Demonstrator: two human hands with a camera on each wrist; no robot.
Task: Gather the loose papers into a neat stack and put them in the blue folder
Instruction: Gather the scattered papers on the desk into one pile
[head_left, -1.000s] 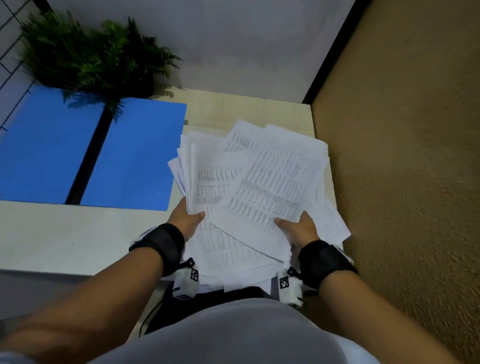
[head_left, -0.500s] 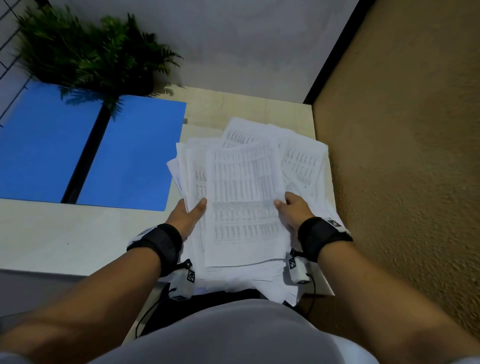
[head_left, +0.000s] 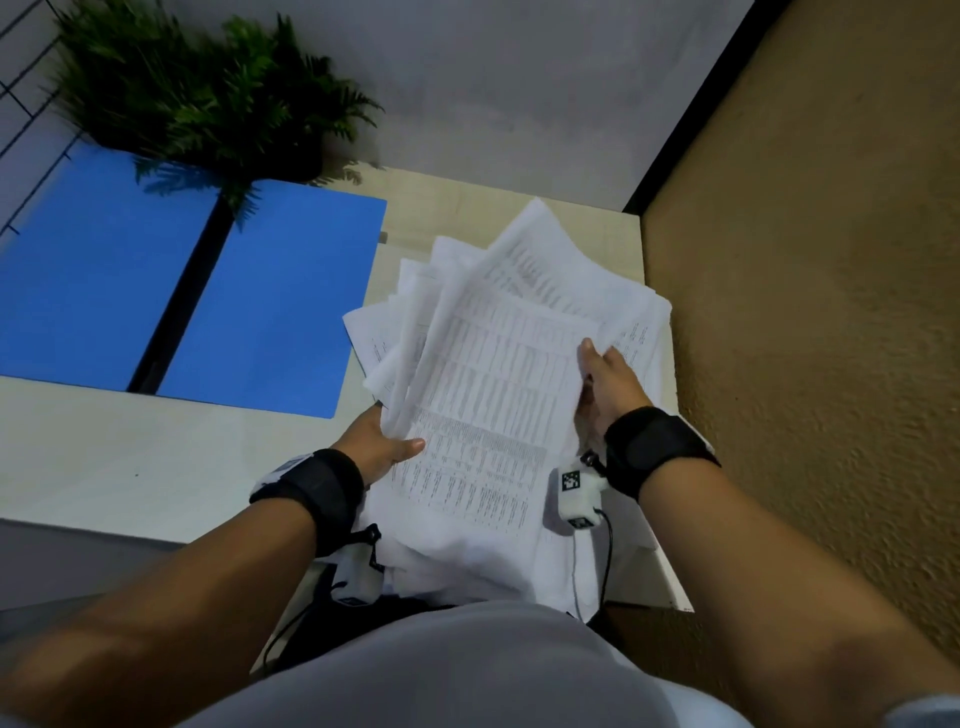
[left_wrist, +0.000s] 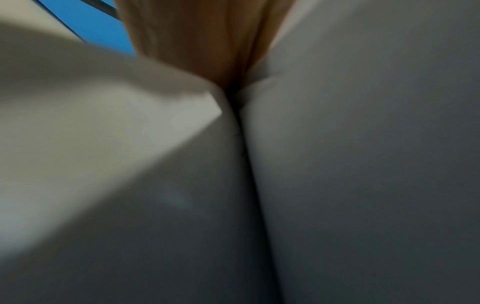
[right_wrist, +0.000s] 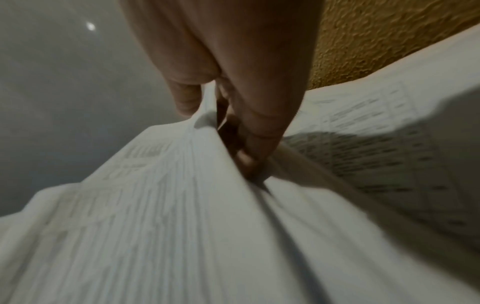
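Head view: the left hand (head_left: 382, 449) gripped the near-left edge of the papers (head_left: 498, 395), thumb on top; the right hand (head_left: 605, 382) pinched their right edge between thumb and fingers. Sheets stayed fanned and uneven, raised over the table (head_left: 156, 457), right of the open blue folder (head_left: 275, 306).

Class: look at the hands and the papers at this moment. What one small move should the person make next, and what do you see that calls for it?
Probably square the sheets: tap the papers edge-down on the desk. The left hand and right hand both grip them, but they fan out unevenly, and the blue folder lies open beside them.
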